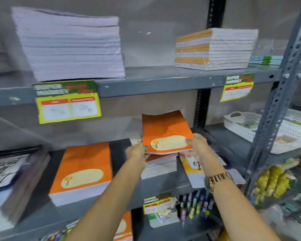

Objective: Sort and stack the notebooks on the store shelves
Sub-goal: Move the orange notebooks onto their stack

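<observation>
Light: bright, even | Shadows: soft | Blur: motion smear at left edge | Edges: wide-angle bowing

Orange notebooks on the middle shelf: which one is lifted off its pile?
The orange notebook held tilted between both hands, right of the flat orange stack.

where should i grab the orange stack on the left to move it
Grip the orange stack by its two long sides, one hand each, reaching in from the open shelf front. It lies flat with bare shelf either side, and its thick page edge faces you, so thumbs on top, fingers under.
</observation>
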### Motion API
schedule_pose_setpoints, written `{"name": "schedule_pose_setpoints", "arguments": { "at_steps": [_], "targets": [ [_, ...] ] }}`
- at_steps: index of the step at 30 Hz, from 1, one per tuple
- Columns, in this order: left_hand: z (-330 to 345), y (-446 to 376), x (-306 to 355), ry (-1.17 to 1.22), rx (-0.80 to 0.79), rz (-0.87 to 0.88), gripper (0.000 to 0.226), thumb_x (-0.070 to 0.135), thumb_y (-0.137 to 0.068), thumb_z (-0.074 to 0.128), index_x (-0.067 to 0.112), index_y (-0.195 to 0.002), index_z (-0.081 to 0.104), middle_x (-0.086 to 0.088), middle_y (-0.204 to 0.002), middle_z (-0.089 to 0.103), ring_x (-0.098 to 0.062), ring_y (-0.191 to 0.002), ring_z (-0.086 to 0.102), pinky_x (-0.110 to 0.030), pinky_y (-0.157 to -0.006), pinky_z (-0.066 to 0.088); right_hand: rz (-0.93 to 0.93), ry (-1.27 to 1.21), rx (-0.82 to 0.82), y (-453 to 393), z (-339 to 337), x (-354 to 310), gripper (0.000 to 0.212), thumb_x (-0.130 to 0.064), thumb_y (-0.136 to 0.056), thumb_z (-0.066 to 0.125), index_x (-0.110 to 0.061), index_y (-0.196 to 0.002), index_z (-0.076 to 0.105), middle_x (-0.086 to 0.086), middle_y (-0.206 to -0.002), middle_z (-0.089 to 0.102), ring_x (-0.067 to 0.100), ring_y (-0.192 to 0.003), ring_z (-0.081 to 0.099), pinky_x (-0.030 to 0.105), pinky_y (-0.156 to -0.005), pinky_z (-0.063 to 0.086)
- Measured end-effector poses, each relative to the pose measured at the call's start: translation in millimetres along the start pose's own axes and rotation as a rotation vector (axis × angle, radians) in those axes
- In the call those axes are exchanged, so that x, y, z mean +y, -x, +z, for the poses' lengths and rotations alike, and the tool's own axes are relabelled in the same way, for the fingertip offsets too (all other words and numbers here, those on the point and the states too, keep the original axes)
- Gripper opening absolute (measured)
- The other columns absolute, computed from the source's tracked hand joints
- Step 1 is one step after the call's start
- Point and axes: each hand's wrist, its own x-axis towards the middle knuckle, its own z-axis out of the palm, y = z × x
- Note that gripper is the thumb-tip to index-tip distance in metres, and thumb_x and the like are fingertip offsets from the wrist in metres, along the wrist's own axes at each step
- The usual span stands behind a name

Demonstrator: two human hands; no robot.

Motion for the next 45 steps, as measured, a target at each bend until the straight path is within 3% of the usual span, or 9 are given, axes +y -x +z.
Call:
{"name": "schedule_pose_setpoints", "arguments": {
  "at_steps": [3, 7, 16, 19, 26, 30, 34, 39, 45],
  "targets": [
    [-39.8, -3.0, 12.9, 0.017, 0.075, 0.042, 0.021, -0.012, -0.084, 0.053, 0.006, -0.074, 0.057, 0.000, -0.047, 0.065, -0.009, -0.044, 0.062, -0.022, -0.045, 0.052, 0.027, -0.034, -0.105, 10.8, 40.4, 8.6, 0.019, 0.004, -0.094, 0.046, -0.008, -0.080, 0.051, 0.023, -0.113, 0.055, 0.037, -0.106, 0.054, 0.043, -0.058, 0.057],
    [-98.7, -7.2, 25.8, 0.014, 0.175, 0.074, 0.021, -0.014, -0.084, 0.051, 0.001, -0.094, 0.061, -0.011, -0.089, 0.063, -0.023, -0.080, 0.061, -0.030, -0.065, 0.051, 0.098, -0.067, -0.226, 25.5, 93.7, 26.0, 0.033, 0.005, -0.094, 0.047, -0.001, -0.126, 0.047, 0.019, -0.135, 0.050, 0.038, -0.115, 0.052, 0.048, -0.077, 0.053],
    [-207.3, -14.8, 41.9, -0.017, 0.369, 0.097, 0.032, -0.014, -0.085, 0.047, 0.005, -0.058, 0.049, -0.010, -0.071, 0.056, -0.018, -0.060, 0.053, -0.029, -0.052, 0.049, 0.204, -0.017, -0.346, 60.2, 188.4, 59.3, 0.019, 0.005, -0.088, 0.058, -0.007, -0.098, 0.047, 0.012, -0.100, 0.053, 0.033, -0.097, 0.055, 0.042, -0.069, 0.053],
    [-230.3, -19.6, 42.4, -0.092, 0.420, 0.108, 0.017, -0.010, -0.082, 0.052, -0.001, -0.070, 0.059, -0.017, -0.079, 0.063, -0.029, -0.073, 0.062, -0.045, -0.075, 0.060, 0.193, 0.051, -0.375, 67.6, 211.4, 70.2, 0.011, 0.003, -0.089, 0.059, -0.005, -0.083, 0.053, 0.015, -0.105, 0.056, 0.037, -0.105, 0.057, 0.040, -0.067, 0.054],
    [-256.1, -32.0, 26.3, -0.273, 0.533, 0.195, 0.022, -0.004, -0.084, 0.057, -0.002, -0.102, 0.069, -0.023, -0.102, 0.070, -0.035, -0.091, 0.063, -0.042, -0.091, 0.054, -0.099, 0.579, -0.246, 74.1, 234.5, 104.0, 0.016, -0.019, -0.084, 0.069, -0.009, -0.080, 0.058, 0.016, -0.099, 0.072, 0.020, -0.061, 0.065, 0.025, -0.049, 0.051],
    [-251.8, -25.3, 27.2, -0.521, 0.621, 0.342, 0.019, -0.003, -0.082, 0.061, -0.001, -0.098, 0.072, -0.022, -0.101, 0.072, -0.032, -0.083, 0.062, -0.033, -0.078, 0.049, -0.258, 0.882, -0.154, 78.8, 235.4, 110.1, 0.027, -0.034, -0.080, 0.071, -0.013, -0.073, 0.055, 0.010, -0.091, 0.068, 0.022, -0.074, 0.059, 0.021, -0.052, 0.038],
    [-244.4, -17.3, 26.2, -0.766, 0.684, 0.319, 0.020, 0.004, -0.083, 0.054, 0.010, -0.091, 0.071, -0.015, -0.098, 0.070, -0.030, -0.076, 0.056, -0.032, -0.065, 0.045, -0.327, 1.104, -0.128, 81.0, 235.7, 106.4, 0.041, -0.044, -0.082, 0.066, -0.010, -0.104, 0.062, 0.010, -0.112, 0.062, 0.026, -0.099, 0.063, 0.029, -0.067, 0.046],
    [-228.1, -17.6, 25.0, -0.918, 0.689, 0.490, 0.033, 0.004, -0.082, 0.060, 0.011, -0.114, 0.064, -0.015, -0.118, 0.060, -0.032, -0.110, 0.055, -0.043, -0.079, 0.054, -0.553, 1.108, 0.008, 75.3, 216.4, 91.7, 0.034, -0.038, -0.089, 0.058, -0.012, -0.113, 0.060, 0.010, -0.116, 0.062, 0.027, -0.101, 0.064, 0.032, -0.076, 0.052],
    [-169.9, -15.0, 16.3, -0.844, 0.503, 0.709, 0.027, 0.005, -0.086, 0.062, 0.011, -0.111, 0.064, -0.011, -0.122, 0.061, -0.027, -0.108, 0.059, -0.033, -0.086, 0.051, -0.732, 1.019, 0.213, 58.5, 176.5, 62.8, 0.022, -0.027, -0.091, 0.055, -0.014, -0.107, 0.062, 0.009, -0.112, 0.064, 0.031, -0.093, 0.064, 0.031, -0.067, 0.048]
  ]
}}
